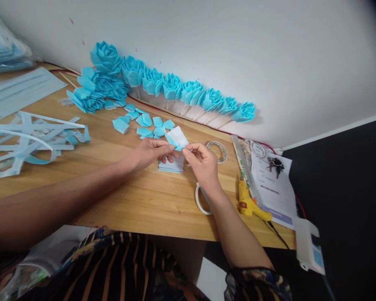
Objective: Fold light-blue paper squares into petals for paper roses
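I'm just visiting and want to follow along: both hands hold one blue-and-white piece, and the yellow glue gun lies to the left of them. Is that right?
Not quite: the left hand and right hand do hold one blue-and-white piece, but the head view shows the yellow glue gun lying to the right of them.

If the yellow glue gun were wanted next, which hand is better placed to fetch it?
Probably the right hand: it is nearer the glue gun, which lies on that side. The left hand is farther off. Both hands are on the blue-and-white fabric.
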`<state>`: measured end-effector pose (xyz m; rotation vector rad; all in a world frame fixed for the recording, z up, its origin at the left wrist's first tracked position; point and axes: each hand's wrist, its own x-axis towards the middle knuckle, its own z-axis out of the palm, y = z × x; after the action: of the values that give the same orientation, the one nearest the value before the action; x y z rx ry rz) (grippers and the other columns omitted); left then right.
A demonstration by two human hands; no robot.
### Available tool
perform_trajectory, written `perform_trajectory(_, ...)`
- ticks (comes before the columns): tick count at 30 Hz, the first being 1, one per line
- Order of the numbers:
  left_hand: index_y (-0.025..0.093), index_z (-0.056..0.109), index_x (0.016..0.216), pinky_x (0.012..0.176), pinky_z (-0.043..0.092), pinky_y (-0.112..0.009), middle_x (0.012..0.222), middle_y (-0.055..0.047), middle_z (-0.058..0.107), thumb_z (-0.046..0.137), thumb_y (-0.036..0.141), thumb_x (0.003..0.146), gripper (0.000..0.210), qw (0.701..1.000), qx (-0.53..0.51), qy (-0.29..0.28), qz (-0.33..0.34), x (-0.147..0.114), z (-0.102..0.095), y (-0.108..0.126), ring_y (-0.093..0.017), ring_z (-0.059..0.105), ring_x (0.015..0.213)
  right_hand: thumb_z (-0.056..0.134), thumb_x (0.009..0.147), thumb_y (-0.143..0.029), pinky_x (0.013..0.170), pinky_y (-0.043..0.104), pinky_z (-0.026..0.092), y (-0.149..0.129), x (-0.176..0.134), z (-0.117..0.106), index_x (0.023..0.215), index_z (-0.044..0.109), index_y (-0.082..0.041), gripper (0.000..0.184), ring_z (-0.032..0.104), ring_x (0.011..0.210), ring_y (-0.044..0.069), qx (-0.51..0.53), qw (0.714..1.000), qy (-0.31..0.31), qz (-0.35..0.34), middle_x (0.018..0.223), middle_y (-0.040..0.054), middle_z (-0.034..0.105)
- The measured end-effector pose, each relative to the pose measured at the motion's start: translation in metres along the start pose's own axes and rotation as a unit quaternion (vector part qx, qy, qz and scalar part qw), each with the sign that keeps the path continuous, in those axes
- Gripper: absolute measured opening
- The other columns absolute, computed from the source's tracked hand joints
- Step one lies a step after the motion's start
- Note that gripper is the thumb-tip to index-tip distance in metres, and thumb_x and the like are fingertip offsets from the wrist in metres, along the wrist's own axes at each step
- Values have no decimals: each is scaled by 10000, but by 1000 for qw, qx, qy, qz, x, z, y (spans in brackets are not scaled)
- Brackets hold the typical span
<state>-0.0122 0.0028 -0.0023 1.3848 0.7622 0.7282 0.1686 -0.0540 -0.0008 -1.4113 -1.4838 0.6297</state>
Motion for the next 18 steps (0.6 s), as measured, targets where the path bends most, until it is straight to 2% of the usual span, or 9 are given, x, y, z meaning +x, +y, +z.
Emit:
perform_trajectory(7,141,746,722,605,477,-230,708,-62,723,632,368,825,274,1000,-15,-12,-4,0,0,0,-119,577,601,659,826,-345,657,261,492,-1,0,0,783,635,-209,144,595,675,117,41,999,-6,32,749,-17,666)
perform_trajectory(10,136,748,732,606,476,-233,704,-64,724,625,356,832,271,1000,-16,-8,-5,1,0,-2,-119,579,598,650,822,-330,700,273,518,-1,1,1,827,631,-215,116,622,745,130,43,999,-9,31,817,-5,680)
perform_trajectory(12,137,742,723,606,475,-232,685,-60,719,625,348,833,265,1000,-24,-3,-5,2,-1,-3,-117,580,592,660,802,-291,747,290,535,-1,1,2,923,633,-227,140,637,855,152,23,1000,-6,5,930,12,690)
perform_trajectory(14,140,726,685,609,478,-232,662,-53,711,627,339,832,267,1000,-30,3,-7,2,-1,-4,-117,582,590,674,774,-228,800,322,541,-2,1,2,1064,615,-251,297,626,989,183,-26,999,-6,-46,1078,32,680)
perform_trajectory(16,142,706,646,614,479,-234,646,-47,703,632,339,829,279,999,-30,12,-9,2,-1,-3,-117,582,589,662,764,-160,872,375,528,-3,0,1,1189,576,-288,452,584,1125,219,-87,990,-15,-113,1222,48,641)
perform_trajectory(18,145,695,630,613,476,-235,642,-44,699,634,346,825,287,999,-24,20,-8,2,-1,-2,-117,578,587,638,778,-118,947,435,492,-4,0,0,1235,564,-320,506,539,1213,246,-143,974,-26,-173,1311,51,596)
